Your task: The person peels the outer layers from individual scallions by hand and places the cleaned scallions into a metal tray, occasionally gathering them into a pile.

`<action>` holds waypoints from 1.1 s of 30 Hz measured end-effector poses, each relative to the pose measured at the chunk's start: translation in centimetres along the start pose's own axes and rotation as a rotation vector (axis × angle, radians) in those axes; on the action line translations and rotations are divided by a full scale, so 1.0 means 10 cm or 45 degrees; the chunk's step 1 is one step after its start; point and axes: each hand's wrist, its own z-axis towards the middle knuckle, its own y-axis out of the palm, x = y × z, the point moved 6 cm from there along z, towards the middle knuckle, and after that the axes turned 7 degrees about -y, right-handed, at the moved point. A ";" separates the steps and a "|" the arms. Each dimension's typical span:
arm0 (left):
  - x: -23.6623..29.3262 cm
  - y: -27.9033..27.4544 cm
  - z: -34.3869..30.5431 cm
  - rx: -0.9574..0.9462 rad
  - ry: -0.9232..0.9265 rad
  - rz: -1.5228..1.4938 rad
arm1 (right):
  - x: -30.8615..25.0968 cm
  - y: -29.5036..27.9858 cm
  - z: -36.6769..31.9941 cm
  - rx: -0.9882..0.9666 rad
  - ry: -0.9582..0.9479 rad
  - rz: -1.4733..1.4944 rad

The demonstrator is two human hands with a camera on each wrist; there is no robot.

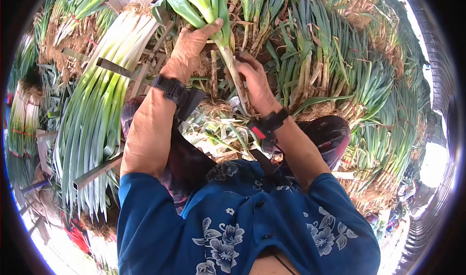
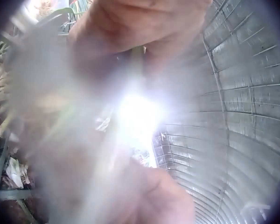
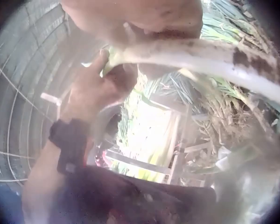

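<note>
A long green onion (image 1: pixel 237 81) slants down between the two hands, broad green leaves at the top and a pale, dirt-marked stalk below. My left hand (image 1: pixel 190 48) grips it where the leaves meet the stalk, thumb laid across the leaf bases. Lower down, my right hand (image 1: pixel 256 81) is at the stalk's right side, fingers curled in against it. In the right wrist view, the white stalk (image 3: pixel 196 58) passes just under the right hand (image 3: pixel 140 16), and the left hand (image 3: pixel 100 84) holds its far end. The left wrist view is blurred by glare.
A thick bundle of cleaned green onions (image 1: pixel 114 66) lies on a metal rack (image 1: pixel 99 170) at the left. Unpeeled green onions (image 1: pixel 315 56) with roots and soil are heaped at the back and right. Peeled scraps (image 1: pixel 218 127) litter the ground between the knees.
</note>
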 end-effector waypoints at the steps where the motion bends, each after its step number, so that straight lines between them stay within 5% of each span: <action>1: 0.06 0.01 -0.04 -0.010 0.019 0.026 | -0.05 -0.01 0.09 -0.029 -0.018 -0.076; 7: 0.06 -0.07 -0.03 -0.063 0.012 0.065 | -0.28 0.14 0.19 -0.122 -0.174 -0.261; 15: 0.16 -0.17 -0.03 0.042 0.185 0.004 | -0.12 0.15 0.20 0.244 -0.269 0.141; 24: 0.38 -0.81 0.14 0.231 0.162 -0.161 | -0.28 -0.45 -0.08 0.262 -0.043 0.800; 28: 0.50 -1.04 0.09 0.154 0.219 -0.228 | -0.37 -1.93 -0.42 0.508 -0.219 0.353; 30: 0.32 -0.69 -0.07 0.197 0.151 -0.263 | -0.38 -2.39 -0.43 0.612 -0.186 0.644; 31: 0.30 -0.57 -0.15 0.188 0.231 -0.321 | -0.59 -2.29 -0.63 0.566 -0.135 -0.475; 33: 0.34 -0.64 -0.12 0.210 0.261 -0.273 | -0.68 -2.38 -0.47 0.425 -0.134 -0.771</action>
